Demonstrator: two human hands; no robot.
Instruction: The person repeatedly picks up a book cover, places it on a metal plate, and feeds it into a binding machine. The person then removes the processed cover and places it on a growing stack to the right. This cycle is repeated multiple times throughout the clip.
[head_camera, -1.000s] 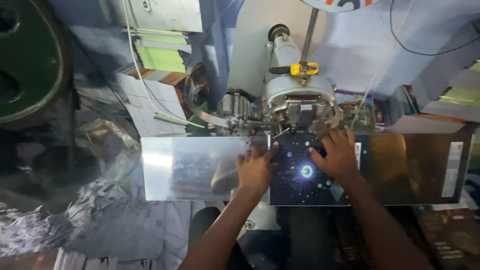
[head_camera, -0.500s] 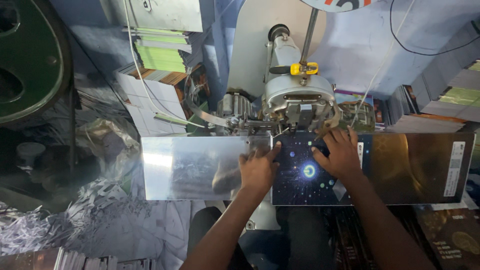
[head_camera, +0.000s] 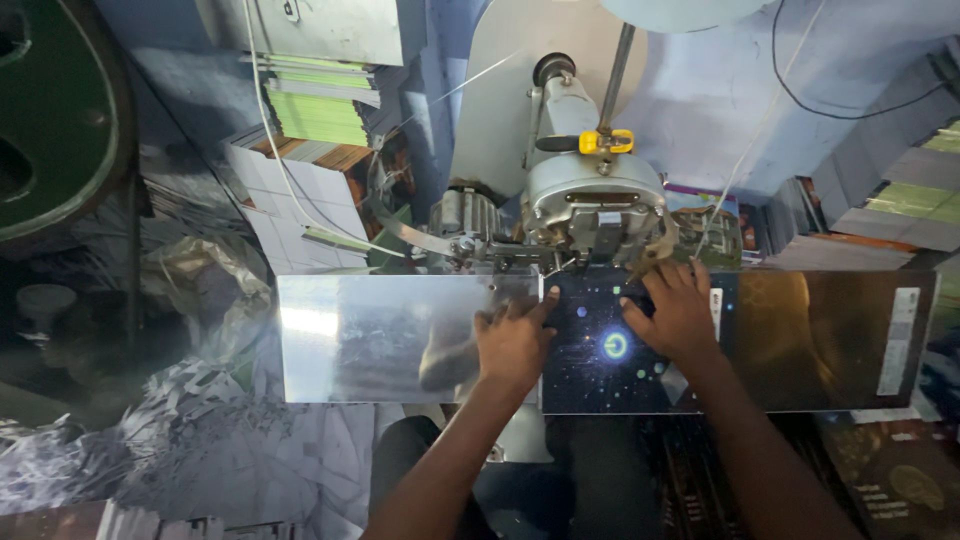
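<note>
A dark printed booklet cover (head_camera: 610, 375) with a glowing ring and dots lies flat on the shiny metal table (head_camera: 360, 340) of a grey stitching machine (head_camera: 590, 205). My left hand (head_camera: 512, 340) presses on the booklet's left edge, fingers pointing up toward the machine head. My right hand (head_camera: 675, 310) rests flat on the booklet's upper right part, fingertips close under the machine head. A longer dark and golden sheet (head_camera: 830, 340) stretches to the right of my right hand.
Stacks of green and white paper (head_camera: 320, 110) stand behind the machine at the left. Paper trimmings (head_camera: 130, 440) pile up at the lower left. A large dark green wheel (head_camera: 50, 120) sits at the upper left. More stacked printed sheets (head_camera: 900, 210) stand at the right.
Both hands stay pressed on the booklet; they have shifted only slightly under the machine head.
</note>
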